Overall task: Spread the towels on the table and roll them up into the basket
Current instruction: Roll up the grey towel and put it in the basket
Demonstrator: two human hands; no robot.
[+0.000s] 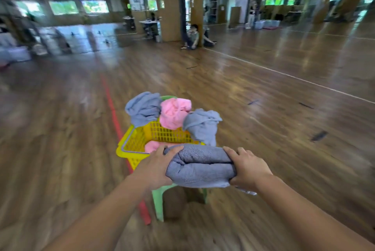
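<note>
Towel roll (199, 166), grey and doubled on itself, is held between the two grips: the left grip (156, 166) is curled round one end and the right grip (248, 166) pinches the other, so both are closed on it. The roll is carried in the air, just over the near rim of the yellow basket (132, 145), which lies just beyond and partly under the grips on a green stool (158, 196). A pink towel (152, 146) can be seen inside the basket close to the left grip. Further beyond, three loose towels are heaped on the far rim: a grey one (143, 108), a pink one (174, 112) and another grey one (203, 125). No table is in view, only wooden floor (263, 108). Several slips can be foreseen. The roll may spring open if one end is let go before it is wedged in place. The heap may be nudged off the far rim onto the floor as the roll is pushed in. The basket, perched on a small stool, may be tipped if its near rim is pressed down. No brand, label or writing can be read on the towels, basket or stool, and much of the view is blurred.
</note>
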